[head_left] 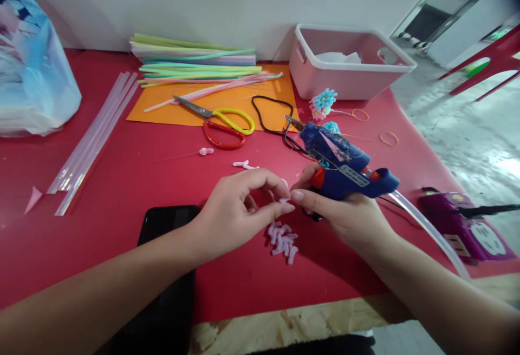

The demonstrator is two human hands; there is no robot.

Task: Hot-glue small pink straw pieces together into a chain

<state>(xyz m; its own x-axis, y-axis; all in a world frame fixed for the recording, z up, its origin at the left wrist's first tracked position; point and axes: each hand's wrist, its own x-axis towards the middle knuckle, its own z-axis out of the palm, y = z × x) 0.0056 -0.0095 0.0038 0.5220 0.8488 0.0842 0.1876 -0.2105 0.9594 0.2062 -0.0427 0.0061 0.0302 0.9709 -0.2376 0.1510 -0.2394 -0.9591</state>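
Observation:
My left hand (pixel 233 211) is closed in a pinch on a small pale pink pipe cleaner piece (pixel 285 199), mostly hidden by the fingertips. Against it, the thumb tip of my right hand (pixel 351 217) comes close or touches. That hand wraps around a blue hot glue gun (pixel 345 166), whose nozzle points up and left, with a clear glue stick (pixel 430 233) trailing from its back. Just below my fingers lies a small pile of short pink pipe cleaner pieces (pixel 282 240). Beyond them are a bent pink piece (pixel 245 165) and a thin stem with a pink tip (pixel 206 151).
Scissors (pixel 207 112) and bundled pipe cleaners (pixel 199 60) lie on an orange sheet (pixel 156 109). Around them are glue sticks (pixel 97 136), a black phone (pixel 170 290), a pink basket (pixel 337 73), a blue flower (pixel 325 98), a purple power socket (pixel 463 225) and a plastic bag (pixel 36 68).

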